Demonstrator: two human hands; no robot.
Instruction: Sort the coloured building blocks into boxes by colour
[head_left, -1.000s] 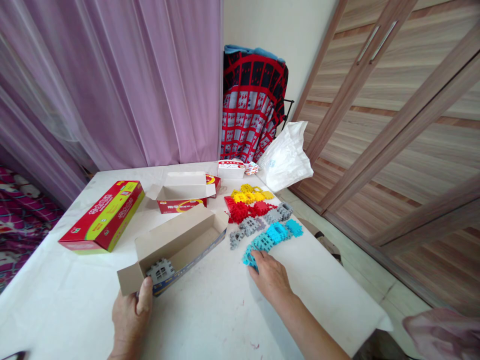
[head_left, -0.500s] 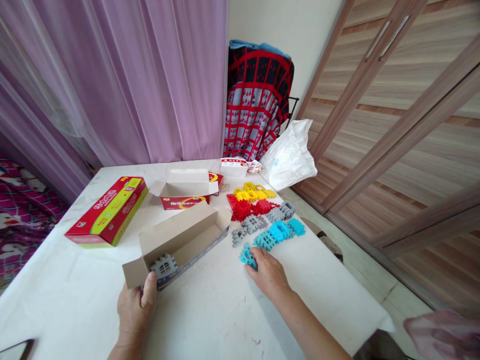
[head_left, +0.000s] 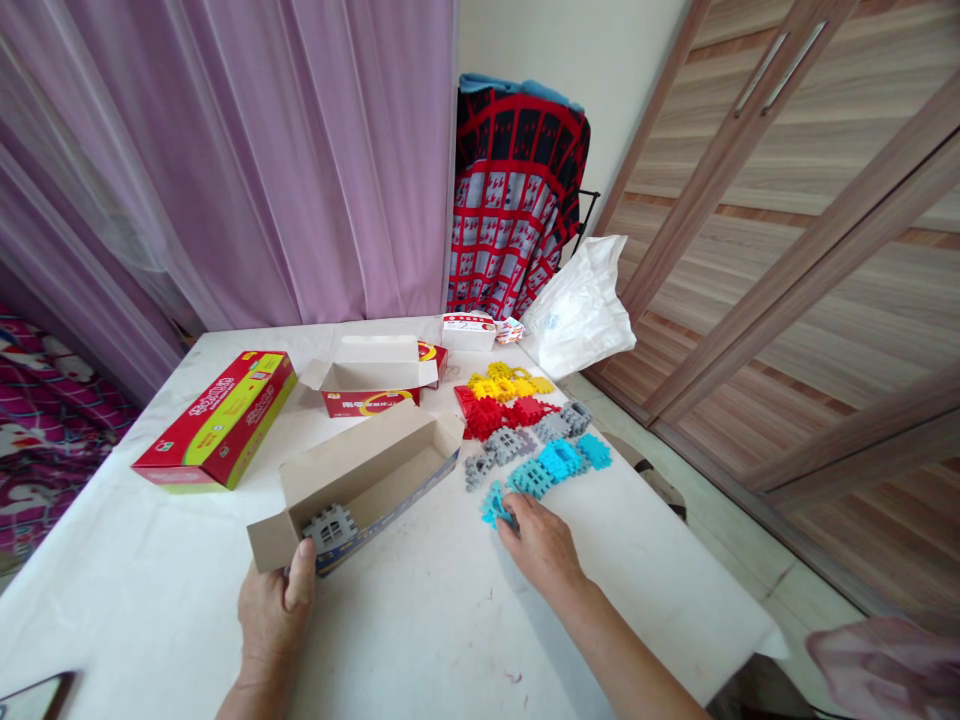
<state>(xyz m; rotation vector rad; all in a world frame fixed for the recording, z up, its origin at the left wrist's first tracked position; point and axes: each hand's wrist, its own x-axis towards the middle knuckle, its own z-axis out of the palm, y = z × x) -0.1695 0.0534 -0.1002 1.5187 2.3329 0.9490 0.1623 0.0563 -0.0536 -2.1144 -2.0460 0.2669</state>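
My left hand [head_left: 274, 610] grips the near corner of an open cardboard box [head_left: 397, 465], its thumb over the edge and the other fingers hidden. Inside the box's near end lies a grey toy building block [head_left: 331, 528] with a window-like grid. My right hand [head_left: 541, 542] pinches a light blue building block [head_left: 495, 506] at the near end of the blue row. More blue blocks [head_left: 561, 460] run up to the right. Beyond them are grey blocks [head_left: 506, 445], red blocks [head_left: 491, 417] and yellow blocks [head_left: 504, 382].
At the left lies a closed red and green box [head_left: 225, 415]. An open red box [head_left: 371, 402] stands behind the one I hold. A small white and red box [head_left: 469, 332] and a white plastic bag [head_left: 581, 310] are at the back. A phone [head_left: 37, 695] lies near left.
Hardly anything differs. The view has shifted slightly, and my right hand stays at the near blue block while my left keeps its hold on the box.
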